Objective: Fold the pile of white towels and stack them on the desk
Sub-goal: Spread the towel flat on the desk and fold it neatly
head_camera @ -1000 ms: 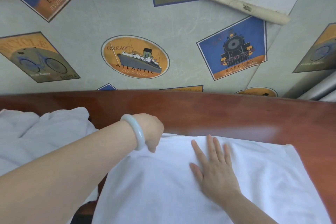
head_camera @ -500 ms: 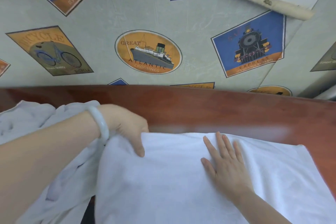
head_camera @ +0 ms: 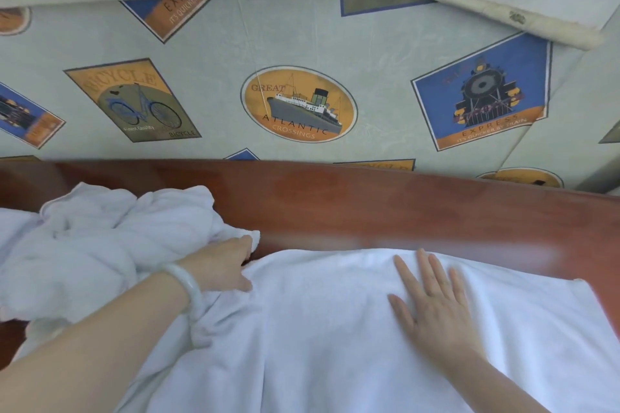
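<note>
Head view: one white towel spread flat along the near edge of the bench.
Right hand lies flat on it, fingers straight and released. Left hand has its fingers clenched on the towel's far-left corner, right against the crumpled towel pile at the bench's left edge.
</note>
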### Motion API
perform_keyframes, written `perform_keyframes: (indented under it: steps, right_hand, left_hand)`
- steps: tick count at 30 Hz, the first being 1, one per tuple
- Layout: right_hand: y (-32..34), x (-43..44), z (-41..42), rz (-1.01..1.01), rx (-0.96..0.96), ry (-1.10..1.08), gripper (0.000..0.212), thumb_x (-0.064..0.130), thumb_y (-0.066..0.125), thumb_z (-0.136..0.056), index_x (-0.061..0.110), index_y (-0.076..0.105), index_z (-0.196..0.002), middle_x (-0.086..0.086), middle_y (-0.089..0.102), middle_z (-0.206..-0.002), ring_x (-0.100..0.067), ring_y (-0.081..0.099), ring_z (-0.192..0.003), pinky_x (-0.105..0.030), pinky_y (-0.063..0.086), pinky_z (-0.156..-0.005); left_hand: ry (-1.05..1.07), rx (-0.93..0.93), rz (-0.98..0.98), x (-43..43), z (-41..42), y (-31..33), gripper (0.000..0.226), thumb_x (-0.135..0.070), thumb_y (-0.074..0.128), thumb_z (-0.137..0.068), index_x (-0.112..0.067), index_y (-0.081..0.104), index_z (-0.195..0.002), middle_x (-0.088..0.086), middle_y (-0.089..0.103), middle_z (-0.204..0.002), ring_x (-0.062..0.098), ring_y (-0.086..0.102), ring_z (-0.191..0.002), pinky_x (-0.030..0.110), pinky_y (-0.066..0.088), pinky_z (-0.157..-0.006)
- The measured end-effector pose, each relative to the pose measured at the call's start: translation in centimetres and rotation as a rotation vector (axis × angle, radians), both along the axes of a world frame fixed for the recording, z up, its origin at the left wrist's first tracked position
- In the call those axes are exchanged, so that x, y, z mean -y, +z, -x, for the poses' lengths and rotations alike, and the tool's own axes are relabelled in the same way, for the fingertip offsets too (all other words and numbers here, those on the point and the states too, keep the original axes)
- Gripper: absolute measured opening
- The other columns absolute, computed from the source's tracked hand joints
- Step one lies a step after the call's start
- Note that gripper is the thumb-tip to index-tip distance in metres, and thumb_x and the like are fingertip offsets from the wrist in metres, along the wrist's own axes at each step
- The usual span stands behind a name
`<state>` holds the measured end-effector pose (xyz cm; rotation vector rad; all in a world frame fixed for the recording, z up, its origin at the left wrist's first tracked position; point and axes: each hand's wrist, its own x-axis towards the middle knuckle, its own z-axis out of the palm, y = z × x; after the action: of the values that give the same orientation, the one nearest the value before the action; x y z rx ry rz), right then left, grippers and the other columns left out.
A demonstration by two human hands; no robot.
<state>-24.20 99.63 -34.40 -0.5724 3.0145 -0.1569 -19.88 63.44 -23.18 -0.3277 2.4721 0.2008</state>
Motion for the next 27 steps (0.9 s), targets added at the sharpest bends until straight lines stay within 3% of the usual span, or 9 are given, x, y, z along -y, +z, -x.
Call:
perform_keyframes:
  steps: [2, 4, 7, 9, 12, 15, 19, 24, 27]
  right_hand:
    - [-0.1, 0.0, 0.1, -0.005, 0.004, 0.009, 0.067, 0.06, 0.012, -0.099, 0.026, 0.038, -0.15, -0.013, 0.039, -0.154, -0.026, 0.029, -0.143, -0.045, 0.01, -0.117]
    - [-0.1, 0.0, 0.1, -0.026, 0.014, 0.012, 0.069, 0.062, 0.008, -0.098, 0.028, 0.034, -0.152, -0.012, 0.036, -0.156, -0.026, 0.031, -0.145, -0.044, 0.008, -0.118]
    - [0.6, -0.1, 0.2, 0.007, 0.031, 0.045, 0.084, 0.075, -0.017, -0.083, 0.037, 0.004, -0.155, -0.004, -0.002, -0.163, -0.017, -0.003, -0.15, -0.041, -0.012, -0.118]
    - [1.8, 0.0, -0.6, 0.056, 0.096, 0.056, 0.086, 0.076, -0.02, -0.079, 0.036, -0.005, -0.154, 0.002, -0.015, -0.16, -0.016, -0.015, -0.149, -0.043, -0.018, -0.116]
    - [3.6, -0.3, -5.8, 0.129, 0.004, 0.072, 0.068, 0.055, 0.003, -0.101, 0.021, 0.026, -0.155, -0.005, 0.022, -0.162, -0.021, 0.011, -0.15, -0.049, 0.002, -0.117]
    - [2.4, -3.2, -13.3, 0.235, -0.062, -0.016, 0.06, 0.045, 0.009, -0.104, 0.017, 0.033, -0.151, -0.002, 0.029, -0.16, -0.017, 0.013, -0.151, -0.048, 0.011, -0.117]
    - [0.0, -10.4, -19.7, 0.314, -0.126, -0.138, 0.055, 0.045, 0.01, -0.104, 0.03, 0.016, -0.156, 0.012, 0.008, -0.164, -0.005, 0.005, -0.151, -0.038, 0.011, -0.119]
    - [-0.7, -14.1, -20.0, 0.166, -0.072, -0.08, 0.061, 0.047, 0.015, -0.103, 0.017, 0.038, -0.15, -0.003, 0.034, -0.158, -0.012, 0.011, -0.151, -0.043, 0.013, -0.121]
    - [0.1, -17.9, -19.8, 0.104, -0.053, -0.111, 0.06, 0.048, 0.013, -0.104, 0.02, 0.04, -0.15, 0.001, 0.036, -0.157, -0.011, 0.014, -0.15, -0.037, 0.01, -0.121]
  left_hand:
    - [-0.038, -0.202, 0.173, -1.1, 0.0, 0.3, 0.02, -0.009, 0.051, -0.088, -0.018, 0.037, -0.099, 0.0, 0.057, -0.1, 0.026, 0.058, -0.098, 0.03, 0.036, -0.07]
    - [0.026, -0.582, 0.352, -2.3, -0.3, 0.9, 0.031, 0.002, 0.051, -0.079, -0.014, 0.047, -0.106, 0.006, 0.06, -0.106, 0.03, 0.056, -0.098, 0.036, 0.039, -0.077]
    - [0.003, -0.914, 0.3, -6.5, -3.3, -0.1, 0.055, -0.001, 0.072, -0.063, -0.006, 0.06, -0.117, 0.009, 0.061, -0.116, 0.032, 0.056, -0.105, 0.039, 0.035, -0.086]
    - [-0.128, -0.906, 0.167, -11.4, -6.8, -1.8, 0.061, -0.015, 0.078, -0.064, -0.007, 0.062, -0.122, 0.008, 0.063, -0.123, 0.028, 0.06, -0.112, 0.036, 0.034, -0.091]
    - [-0.242, -0.691, 0.038, -18.0, -12.3, -5.2, 0.061, -0.04, 0.063, -0.074, -0.012, 0.063, -0.128, 0.008, 0.06, -0.136, 0.025, 0.061, -0.121, 0.039, 0.048, -0.1]
    - [-0.2, -0.527, 0.041, -20.7, -16.3, -7.5, 0.065, -0.048, 0.043, -0.08, -0.014, 0.06, -0.133, 0.01, 0.05, -0.146, 0.028, 0.053, -0.13, 0.046, 0.04, -0.105]
    - [-0.124, -0.606, 0.092, -18.7, -20.0, -8.8, 0.062, -0.048, 0.025, -0.1, -0.011, 0.052, -0.142, 0.014, 0.04, -0.154, 0.031, 0.038, -0.14, 0.044, 0.021, -0.113]
    - [-0.106, -0.596, 0.067, -19.1, -20.9, -9.8, 0.065, -0.048, 0.012, -0.103, -0.012, 0.039, -0.15, 0.01, 0.028, -0.16, 0.031, 0.026, -0.148, 0.051, 0.026, -0.114]
    - [-0.064, -0.632, 0.062, -23.3, -21.2, -10.2, 0.066, -0.048, 0.012, -0.103, -0.011, 0.041, -0.149, 0.012, 0.03, -0.159, 0.034, 0.029, -0.146, 0.052, 0.027, -0.113]
